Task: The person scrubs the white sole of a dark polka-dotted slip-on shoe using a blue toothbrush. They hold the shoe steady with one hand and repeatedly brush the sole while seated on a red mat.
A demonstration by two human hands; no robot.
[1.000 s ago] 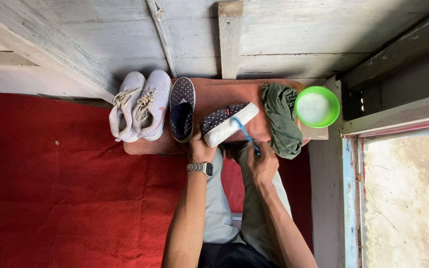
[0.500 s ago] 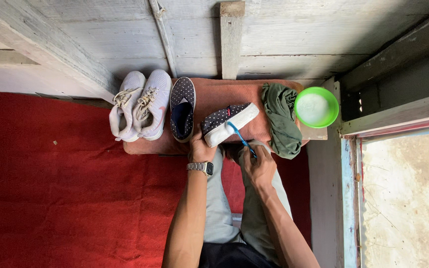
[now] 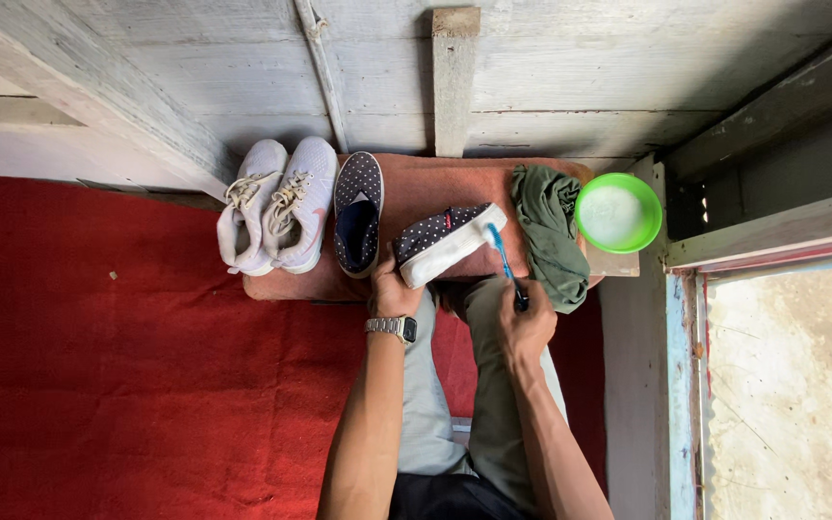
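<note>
Right now the left hand (image 3: 392, 292) grips the heel of a dotted shoe (image 3: 447, 244), tilted sole-up on the low board (image 3: 435, 188), while the right hand (image 3: 524, 323) is closed round a blue toothbrush (image 3: 503, 258) whose head touches the sole's toe end. Beside the brush lies a green cloth (image 3: 548, 231), then a green bowl (image 3: 618, 213). Leftward sit the matching shoe (image 3: 358, 212) and white sneakers (image 3: 276, 204); a red mat (image 3: 127, 366) lies below.

Left hand (image 3: 389, 292) curled in grip, wrist bent; right hand (image 3: 524, 323) fisted, forearms extended forward.
</note>
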